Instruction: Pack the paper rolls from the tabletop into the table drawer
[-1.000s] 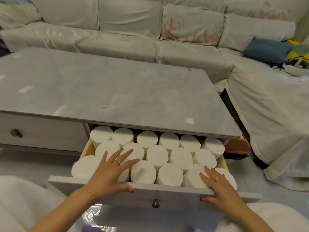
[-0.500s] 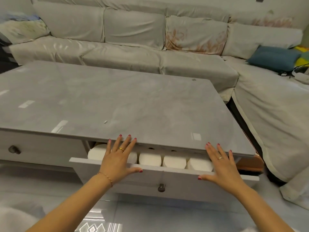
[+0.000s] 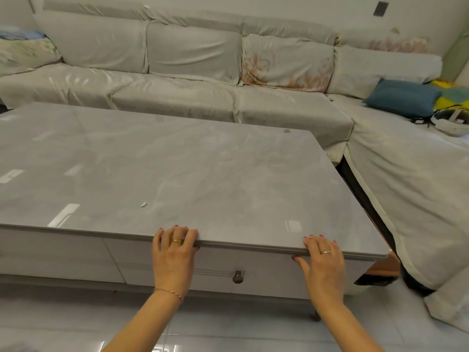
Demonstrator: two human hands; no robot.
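Head view: the drawer (image 3: 253, 270) sits flush under the counter (image 3: 177, 174), its knob (image 3: 238, 276) between the two hands, and no paper rolls show anywhere, so I judge they are inside it and the packing is at its close. The left hand (image 3: 175, 255) lies flat against the drawer front, fingers straight and together, tips reaching over the counter edge, holding nothing. The right hand (image 3: 323, 265) lies the same way nearer the counter's right corner, fingers straight, thumb spread low on the front, also holding nothing. Both forearms reach up from the bottom of the frame, roughly parallel, wrists nearly straight. To finish well, press evenly with both palms so the front seats square, keep fingertips clear of the gap under the counter edge, then lift away. A sofa (image 3: 203, 97) stands behind the counter.
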